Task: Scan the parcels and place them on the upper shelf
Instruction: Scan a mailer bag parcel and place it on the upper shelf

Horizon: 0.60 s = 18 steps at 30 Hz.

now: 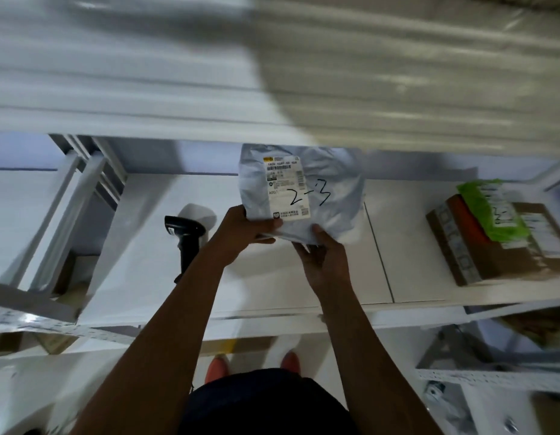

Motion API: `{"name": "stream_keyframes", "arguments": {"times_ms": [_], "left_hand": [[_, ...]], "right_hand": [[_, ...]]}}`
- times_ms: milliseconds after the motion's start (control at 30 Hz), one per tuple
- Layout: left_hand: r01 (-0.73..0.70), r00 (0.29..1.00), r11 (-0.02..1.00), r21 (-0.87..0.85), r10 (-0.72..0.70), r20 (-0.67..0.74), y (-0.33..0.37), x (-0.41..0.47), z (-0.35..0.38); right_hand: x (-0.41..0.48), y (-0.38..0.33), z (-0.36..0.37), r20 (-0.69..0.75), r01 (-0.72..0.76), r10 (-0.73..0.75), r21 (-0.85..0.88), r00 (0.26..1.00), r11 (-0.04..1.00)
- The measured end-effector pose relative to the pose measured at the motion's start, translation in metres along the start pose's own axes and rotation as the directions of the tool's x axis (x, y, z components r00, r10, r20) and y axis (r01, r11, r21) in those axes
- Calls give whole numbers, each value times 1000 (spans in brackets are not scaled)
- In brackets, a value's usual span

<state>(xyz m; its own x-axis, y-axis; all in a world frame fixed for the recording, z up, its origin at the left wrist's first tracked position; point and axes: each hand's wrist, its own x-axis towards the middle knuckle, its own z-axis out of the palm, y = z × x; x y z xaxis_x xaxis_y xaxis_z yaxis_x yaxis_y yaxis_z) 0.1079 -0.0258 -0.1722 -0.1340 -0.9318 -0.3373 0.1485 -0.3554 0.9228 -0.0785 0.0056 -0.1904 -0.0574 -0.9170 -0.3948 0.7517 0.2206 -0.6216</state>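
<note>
Both hands, the left hand [241, 230] and right hand [324, 255], were clamped on the lower edge of one grey parcel [332, 189] held above the white shelf [413, 246]. One scanner [184, 237] lay at 9 o'clock of the parcel; one cardboard box [492, 252] and one green packet [488, 208] sat at 3 o'clock.

upper shelf [178, 73]: motion-blurred | grey parcel [332, 189]: top hidden behind shelf; label [288, 189] print too small | brown box [504, 246]: blurred

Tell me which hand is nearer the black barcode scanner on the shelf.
Left. The left hand, gripping the grey parcel, is just right of the scanner; the right hand holds the parcel's bottom edge farther right.
</note>
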Motion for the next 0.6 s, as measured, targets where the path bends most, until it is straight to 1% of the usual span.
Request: {"name": "stream_keyframes", "arguments": {"times_ms": [67,167,233,300,400,500,600], "left_hand": [[-35,999,999,-12,35,-8,10,2,10],[-65,997,998,-16,66,31,22,1,30],[-82,994,997,-1,82,76,27,3,45],[-98,991,995,18,96,89,34,0,62],[-123,986,991,44,117,119,38,-10,102],[-148,983,988,53,141,118,35,-25,148],[-160,983,986,38,155,97,23,-40,196]], "right_hand": [[-5,-21,-2,-24,57,-57,34,998,998],[-8,-54,-16,-72,135,-128,106,989,985],[-11,-72,-29,-115,186,-174,110,978,976],[-15,-90,-39,-122,230,-218,98,968,968],[-28,-126,-52,-113,257,-248,75,962,964],[-41,-166,-78,-107,239,-230,89,967,967],[-57,-206,-113,-41,247,-245,48,969,968]]}}
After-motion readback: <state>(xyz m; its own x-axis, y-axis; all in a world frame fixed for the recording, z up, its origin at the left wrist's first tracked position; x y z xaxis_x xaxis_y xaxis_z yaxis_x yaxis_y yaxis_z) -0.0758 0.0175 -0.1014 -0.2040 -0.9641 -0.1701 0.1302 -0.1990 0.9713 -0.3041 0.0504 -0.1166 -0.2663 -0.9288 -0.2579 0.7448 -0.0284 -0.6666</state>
